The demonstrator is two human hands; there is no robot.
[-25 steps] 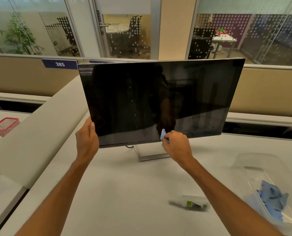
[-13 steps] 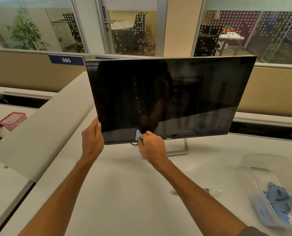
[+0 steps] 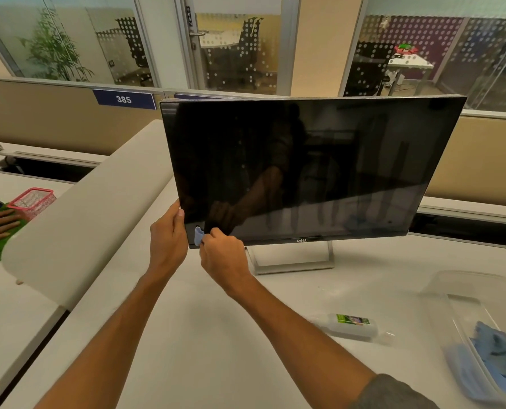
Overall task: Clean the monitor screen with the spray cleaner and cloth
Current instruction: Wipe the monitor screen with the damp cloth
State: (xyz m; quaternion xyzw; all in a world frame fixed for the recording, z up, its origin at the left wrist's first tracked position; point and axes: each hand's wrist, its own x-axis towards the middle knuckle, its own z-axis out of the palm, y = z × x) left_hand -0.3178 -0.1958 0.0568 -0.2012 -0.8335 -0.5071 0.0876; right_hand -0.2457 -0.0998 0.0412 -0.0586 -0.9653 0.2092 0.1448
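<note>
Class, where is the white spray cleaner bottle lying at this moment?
In the head view, the white spray cleaner bottle with a green label lies on its side on the white desk, lower right, between the right forearm and the clear plastic tub.

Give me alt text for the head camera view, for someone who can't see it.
A person's right hand presses a small blue cloth to the lower left corner of a dark monitor while the left hand grips its left edge. A spray bottle lies on the white desk, beside a clear tub of blue cloths.
</note>
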